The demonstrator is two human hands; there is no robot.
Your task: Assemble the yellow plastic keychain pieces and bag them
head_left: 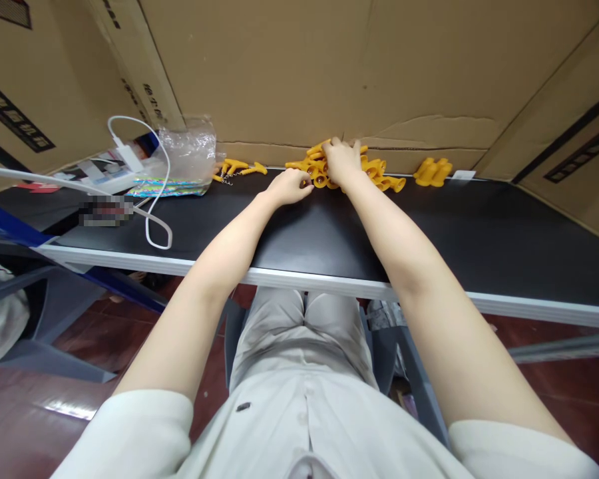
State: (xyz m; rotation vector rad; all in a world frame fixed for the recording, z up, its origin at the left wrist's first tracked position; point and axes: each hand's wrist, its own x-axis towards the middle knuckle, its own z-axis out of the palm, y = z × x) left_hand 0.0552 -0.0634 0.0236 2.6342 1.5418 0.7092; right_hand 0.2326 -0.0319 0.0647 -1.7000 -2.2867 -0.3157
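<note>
Against the back cardboard lies a heap of yellow plastic pieces, several of them hollow with round open ends facing me. My right hand reaches over the heap from above, fingers apart and bent down among the pieces; its fingertips are partly hidden. Beside the heap's left front edge is my left hand, palm down, with a gap between thumb and fingers and nothing visible in it. Farther left lie yellow-handled corkscrews with metal spirals. A small group of yellow hollow pieces stands apart on the right.
Cardboard walls the back of the black tabletop, which has a pale metal front edge. On the left, a white cable loops near a clear plastic bag and a colourful packet. A white tag lies right.
</note>
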